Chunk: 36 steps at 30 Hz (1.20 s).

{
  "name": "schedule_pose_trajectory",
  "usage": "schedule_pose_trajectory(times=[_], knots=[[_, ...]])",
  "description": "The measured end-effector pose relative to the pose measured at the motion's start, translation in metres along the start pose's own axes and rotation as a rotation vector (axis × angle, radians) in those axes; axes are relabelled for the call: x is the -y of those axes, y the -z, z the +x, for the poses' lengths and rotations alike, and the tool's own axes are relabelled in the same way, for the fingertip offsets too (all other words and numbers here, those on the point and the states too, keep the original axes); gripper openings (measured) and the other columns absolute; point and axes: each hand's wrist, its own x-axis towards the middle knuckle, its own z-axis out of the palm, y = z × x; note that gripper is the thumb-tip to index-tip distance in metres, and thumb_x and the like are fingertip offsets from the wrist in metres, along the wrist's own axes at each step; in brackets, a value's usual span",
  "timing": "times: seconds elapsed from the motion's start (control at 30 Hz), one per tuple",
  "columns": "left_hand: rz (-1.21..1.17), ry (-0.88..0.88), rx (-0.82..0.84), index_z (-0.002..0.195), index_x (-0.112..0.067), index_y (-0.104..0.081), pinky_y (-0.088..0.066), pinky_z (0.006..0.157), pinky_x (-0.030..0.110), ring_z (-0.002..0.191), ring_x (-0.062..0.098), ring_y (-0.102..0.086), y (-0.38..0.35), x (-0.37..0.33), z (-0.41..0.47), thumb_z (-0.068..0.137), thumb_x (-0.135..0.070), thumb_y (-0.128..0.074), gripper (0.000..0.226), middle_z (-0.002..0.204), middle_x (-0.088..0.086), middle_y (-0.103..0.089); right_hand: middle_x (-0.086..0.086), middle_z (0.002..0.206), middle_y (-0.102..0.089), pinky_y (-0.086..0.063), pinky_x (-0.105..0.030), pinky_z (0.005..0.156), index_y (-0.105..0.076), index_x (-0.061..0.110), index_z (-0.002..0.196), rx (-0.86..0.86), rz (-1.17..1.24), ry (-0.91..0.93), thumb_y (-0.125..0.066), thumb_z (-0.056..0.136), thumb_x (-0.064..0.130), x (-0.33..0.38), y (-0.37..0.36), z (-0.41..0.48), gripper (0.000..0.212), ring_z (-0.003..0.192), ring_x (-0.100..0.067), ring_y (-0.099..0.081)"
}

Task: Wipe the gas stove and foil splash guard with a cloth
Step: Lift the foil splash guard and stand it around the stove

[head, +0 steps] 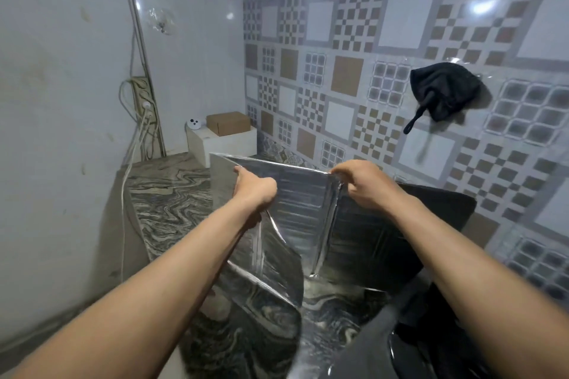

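A glossy wall of checkered square tiles backs a counter of swirled grey stone. On the counter stands one shiny, creased foil splash guard, folded into upright panels, with the glossy black stove just beside it at lower right. Two bare arms reach forward. The left hand pinches the guard's top edge; the right hand grips it in a fist. One black cloth hangs on the tiles.

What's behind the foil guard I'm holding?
Past the foil guard show a white block, a cardboard box and the tiled wall. The counter right behind it is covered.
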Motion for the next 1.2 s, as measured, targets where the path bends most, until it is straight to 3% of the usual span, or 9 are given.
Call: schedule_pose_trajectory(times=[0.1, 0.37, 0.6, 0.73, 0.8, 0.9, 1.03, 1.13, 1.2], knots=[[0.115, -0.115, 0.079, 0.155, -0.011, -0.015, -0.04, 0.035, 0.021, 0.074, 0.03, -0.057, 0.009, 0.0, 0.002, 0.079, 0.004, -0.038, 0.08, 0.136, 0.02, -0.046, 0.001, 0.116, -0.066, -0.044, -0.045, 0.097, -0.055, 0.027, 0.123, -0.03, -0.11, -0.026, -0.059, 0.089, 0.005, -0.01, -0.006, 0.004, 0.04, 0.105, -0.022, -0.06], [0.12, -0.143, 0.363, 0.129, -0.009, -0.048, -0.026, 0.056, 0.031, 0.077, 0.024, -0.043, 0.026, 0.011, 0.016, 0.051, 0.003, -0.037, 0.08, 0.107, 0.025, -0.054, 0.008, 0.1, -0.057, -0.031, -0.047, 0.098, -0.039, 0.046, 0.145, -0.098, -0.191, -0.031, -0.061, 0.092, 0.005, -0.046, -0.018, 0.004, 0.071, 0.106, -0.021, -0.055], [0.18, -0.2, 0.587, 0.152, -0.026, -0.036, -0.035, 0.045, 0.02, 0.069, 0.008, -0.059, 0.011, -0.002, 0.015, 0.067, 0.018, -0.034, 0.096, 0.152, 0.007, -0.045, 0.001, 0.14, -0.057, -0.038, -0.051, 0.107, -0.043, 0.051, 0.14, -0.066, -0.215, -0.146, -0.065, 0.092, 0.019, -0.088, 0.023, -0.015, 0.061, 0.128, -0.026, -0.053], [0.248, -0.236, 0.588, 0.154, -0.023, -0.034, -0.042, 0.058, 0.011, 0.144, 0.031, -0.028, -0.008, -0.011, 0.016, 0.072, 0.022, -0.036, 0.093, 0.16, 0.005, -0.032, -0.007, 0.144, -0.052, -0.046, -0.047, 0.103, -0.034, 0.055, 0.143, -0.022, -0.209, -0.165, -0.059, 0.092, 0.001, -0.099, 0.027, -0.032, 0.079, 0.125, -0.031, -0.054], [0.232, -0.232, 0.59, 0.153, -0.022, -0.034, -0.039, 0.049, 0.008, 0.136, 0.028, -0.043, -0.017, -0.017, 0.015, 0.077, 0.022, -0.035, 0.089, 0.158, 0.006, -0.036, -0.007, 0.145, -0.052, -0.047, -0.044, 0.103, -0.033, 0.055, 0.144, -0.035, -0.229, -0.163, -0.057, 0.092, -0.001, -0.106, 0.027, -0.038, 0.08, 0.125, -0.031, -0.054], [0.256, -0.218, 0.614, 0.149, -0.031, -0.042, -0.031, 0.055, 0.021, 0.068, 0.017, -0.049, -0.025, -0.023, 0.022, 0.066, 0.01, -0.046, 0.093, 0.127, 0.005, -0.059, -0.003, 0.134, -0.058, -0.05, -0.041, 0.095, -0.038, 0.06, 0.138, -0.065, -0.167, -0.186, -0.053, 0.094, -0.002, -0.119, 0.03, -0.046, 0.078, 0.115, -0.028, -0.058], [0.32, -0.217, 0.689, 0.127, -0.06, -0.054, -0.028, 0.066, 0.032, 0.09, 0.019, -0.042, -0.038, -0.031, 0.03, 0.044, 0.0, -0.046, 0.104, 0.12, -0.002, -0.056, -0.005, 0.124, -0.058, -0.049, -0.042, 0.095, -0.037, 0.055, 0.141, -0.052, -0.206, -0.221, -0.051, 0.092, -0.005, -0.142, 0.044, -0.065, 0.079, 0.109, -0.027, -0.058], [0.33, -0.267, 0.75, 0.138, -0.05, -0.051, -0.04, 0.063, 0.026, 0.102, 0.017, -0.051, -0.058, -0.048, 0.019, 0.059, 0.011, -0.042, 0.1, 0.142, -0.005, -0.053, -0.017, 0.133, -0.057, -0.047, -0.046, 0.099, -0.042, 0.045, 0.144, -0.074, -0.23, -0.275, -0.049, 0.09, -0.007, -0.159, 0.06, -0.083, 0.075, 0.117, -0.038, -0.056], [0.365, -0.287, 0.759, 0.142, -0.04, -0.05, -0.043, 0.047, 0.02, 0.082, 0.014, -0.06, -0.074, -0.065, 0.003, 0.072, 0.021, -0.033, 0.095, 0.12, 0.005, -0.067, -0.021, 0.128, -0.059, -0.043, -0.042, 0.095, -0.048, 0.029, 0.144, -0.07, -0.248, -0.35, -0.046, 0.091, -0.007, -0.166, 0.074, -0.097, 0.064, 0.115, -0.039, -0.055]])
